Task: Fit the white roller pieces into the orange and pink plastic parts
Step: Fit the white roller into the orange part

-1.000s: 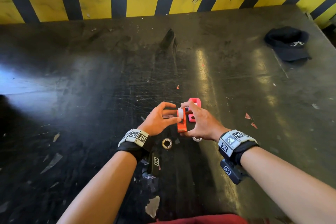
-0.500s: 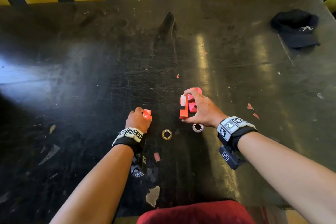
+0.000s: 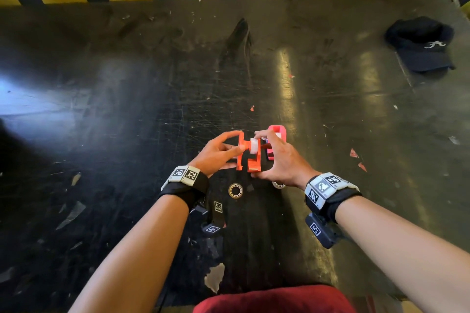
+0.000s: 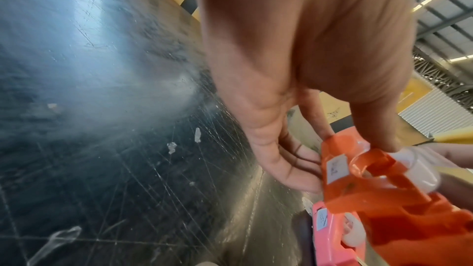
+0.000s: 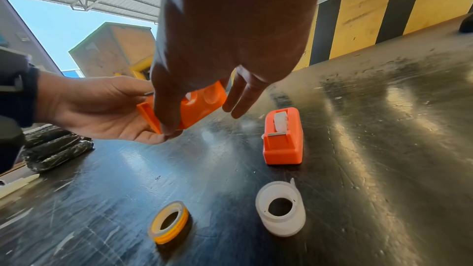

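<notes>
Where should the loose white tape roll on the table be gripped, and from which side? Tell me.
Pinch the white tape roll across its curved outer wall, coming straight down from above. It stands on a flat end, hole up, wall free all round; the yellow-cored roll lies apart. Avoid the loose tail at its far edge.

Two bare forearms with no sleeves. Each wrist wears a black strap (image 3: pixel 188 189) topped by a band of pale grey blocks (image 3: pixel 328 185) printed with black-and-white square codes. A small black camera unit (image 3: pixel 321 231), also bearing a code tag, hangs beneath each wrist. Dark red clothing (image 3: pixel 274 300) shows at the lower edge.
</notes>
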`<state>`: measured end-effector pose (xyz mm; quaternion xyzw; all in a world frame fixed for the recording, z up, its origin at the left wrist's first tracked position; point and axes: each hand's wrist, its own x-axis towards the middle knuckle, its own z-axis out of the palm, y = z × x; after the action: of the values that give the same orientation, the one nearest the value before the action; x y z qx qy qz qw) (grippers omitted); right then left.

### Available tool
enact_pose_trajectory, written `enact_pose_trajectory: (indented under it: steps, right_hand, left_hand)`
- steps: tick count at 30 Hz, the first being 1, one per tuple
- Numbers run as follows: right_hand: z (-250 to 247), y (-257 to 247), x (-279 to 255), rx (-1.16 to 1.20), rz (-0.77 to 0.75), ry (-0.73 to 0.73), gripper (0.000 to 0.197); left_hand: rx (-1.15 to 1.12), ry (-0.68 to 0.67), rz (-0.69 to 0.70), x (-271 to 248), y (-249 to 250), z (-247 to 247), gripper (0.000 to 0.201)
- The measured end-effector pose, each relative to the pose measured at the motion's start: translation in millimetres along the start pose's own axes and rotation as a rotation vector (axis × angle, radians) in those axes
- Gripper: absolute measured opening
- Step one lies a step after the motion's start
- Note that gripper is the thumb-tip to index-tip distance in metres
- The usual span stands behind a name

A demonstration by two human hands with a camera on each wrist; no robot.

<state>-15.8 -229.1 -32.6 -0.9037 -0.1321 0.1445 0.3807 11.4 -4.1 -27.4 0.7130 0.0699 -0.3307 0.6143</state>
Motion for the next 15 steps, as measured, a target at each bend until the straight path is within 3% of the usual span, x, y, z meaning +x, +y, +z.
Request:
enact_pose_trajectory:
  steps: [15]
  right_hand:
    - [-3.5,-4.6,-5.2,0.002,-0.048,0.022,0.094]
  left_hand:
    - [-0.055,-0.018,-0.014,-15.1,6.4,0.6,0.054]
